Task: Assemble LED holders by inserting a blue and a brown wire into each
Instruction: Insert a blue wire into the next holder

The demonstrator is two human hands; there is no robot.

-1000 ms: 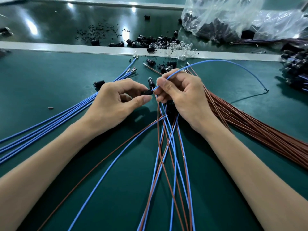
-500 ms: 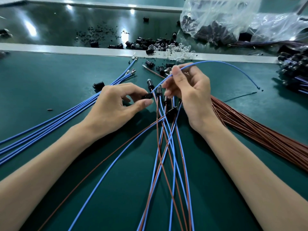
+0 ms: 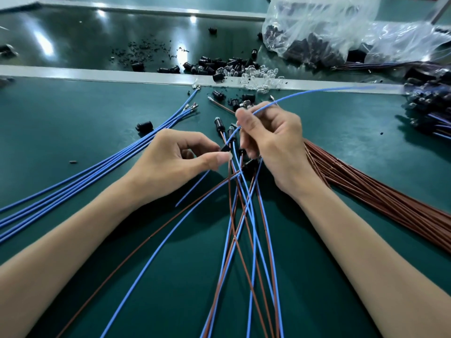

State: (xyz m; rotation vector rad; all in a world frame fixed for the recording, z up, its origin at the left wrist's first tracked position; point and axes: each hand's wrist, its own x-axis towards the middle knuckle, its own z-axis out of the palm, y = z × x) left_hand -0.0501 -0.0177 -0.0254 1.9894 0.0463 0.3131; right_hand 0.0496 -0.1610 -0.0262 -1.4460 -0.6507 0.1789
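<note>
Small black plastic LED holder (image 3: 225, 148): just left of frame centre, raised off the worktop, pinched between thumb and forefinger of the left hand (image 3: 180, 157). That grip is closed tight on it, the other fingers curled under.

A thin blue wire (image 3: 305, 93) runs down to the holder's upper right end. I cannot tell how far it is seated. The right hand (image 3: 273, 137), just right of centre, has its grip closed on this wire, pinching it between thumb and fingertips a little above the holder. From there the wire arcs off to the upper right, blurred toward its far end.

Under both hands I see finished black holders with blue and brown leads (image 3: 219, 125), the leads crossing and fanning toward the bottom edge.

Left side: a sheaf of loose blue wires (image 3: 97, 172), metal tips pointing to upper centre. One stray black holder (image 3: 144, 125) lies just beside it.

Right side: a thick sheaf of loose brown wires (image 3: 366, 191), running out at the lower right.

Upper centre: a heap of loose black holders (image 3: 219, 63) touching a heap of clear LEDs (image 3: 256, 74), at a pale strip (image 3: 97, 75) that crosses the green worktop (image 3: 73, 118).

Upper right: a crumpled clear plastic bag (image 3: 329, 28) with dark parts inside.

Right edge: a pile of wired holders (image 3: 429, 106).
</note>
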